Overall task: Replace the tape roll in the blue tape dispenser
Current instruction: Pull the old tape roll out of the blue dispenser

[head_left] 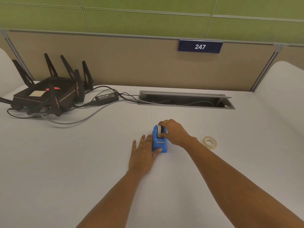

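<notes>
- I see the blue tape dispenser [159, 142] standing near the middle of the white desk [82, 162], with wide bare surface on the near side and to the left of it.
- The far desk edge meets a beige partition [131, 63]; an open cable tray [185, 99] is cut into the desk well beyond the dispenser.
- A black router [49, 94] with its power brick [107, 97] and cables fills the far left corner, well apart from my work.
- The dispenser's long axis runs from me toward the partition; the low end points at me, and the roll end is the far one.
- My left hand [143, 155] lies flat and spread, fingers alongside the dispenser's left wall, thumb touching its near end.
- My right hand [174, 132] is curled over the far end, fingers closed around the tape roll [159, 131] seated in the dispenser; the roll stands on edge, in line with the body.
- I count two rolls: that one, and a loose tape roll [210, 142] lying flat on the desk to the right, apart from my right wrist.
- One dispenser, one router, two hands.
</notes>
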{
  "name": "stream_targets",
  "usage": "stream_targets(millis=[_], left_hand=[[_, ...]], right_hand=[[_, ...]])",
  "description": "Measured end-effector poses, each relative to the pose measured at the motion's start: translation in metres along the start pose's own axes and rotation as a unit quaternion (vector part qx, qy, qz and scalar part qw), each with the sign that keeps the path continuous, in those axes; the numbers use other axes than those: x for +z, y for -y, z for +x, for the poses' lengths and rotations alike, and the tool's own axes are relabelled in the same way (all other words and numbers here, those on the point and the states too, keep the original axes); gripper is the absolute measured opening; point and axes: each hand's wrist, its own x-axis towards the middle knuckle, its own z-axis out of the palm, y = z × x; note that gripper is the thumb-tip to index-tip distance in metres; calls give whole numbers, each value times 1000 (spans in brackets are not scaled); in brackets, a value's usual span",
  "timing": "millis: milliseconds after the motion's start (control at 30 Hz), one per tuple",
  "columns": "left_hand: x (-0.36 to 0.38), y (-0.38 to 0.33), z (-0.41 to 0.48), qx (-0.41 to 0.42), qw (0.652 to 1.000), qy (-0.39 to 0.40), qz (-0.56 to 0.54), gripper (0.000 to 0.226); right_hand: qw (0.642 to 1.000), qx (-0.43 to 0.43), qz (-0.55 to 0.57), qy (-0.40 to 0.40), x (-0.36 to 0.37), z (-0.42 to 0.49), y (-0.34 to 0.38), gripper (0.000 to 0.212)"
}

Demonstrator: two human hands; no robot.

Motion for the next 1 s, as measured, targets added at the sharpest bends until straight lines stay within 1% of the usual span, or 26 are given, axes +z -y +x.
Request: stream_targets(millis=[300, 733, 867, 1000], left_hand=[[0, 1, 0, 1, 1000, 4, 6, 64], [1, 1, 1, 4, 1000, 0, 1, 63], [1, 1, 0, 3, 1000, -3, 1, 63], [0, 0, -1, 0, 1000, 0, 2, 63]], right_hand=[[1000, 3, 23, 0, 1, 2, -1, 39], [997, 14, 79, 3, 0, 3, -7, 42], [997, 13, 72, 0, -1, 0, -6, 42], [999, 4, 38, 10, -5, 0, -4, 40]])
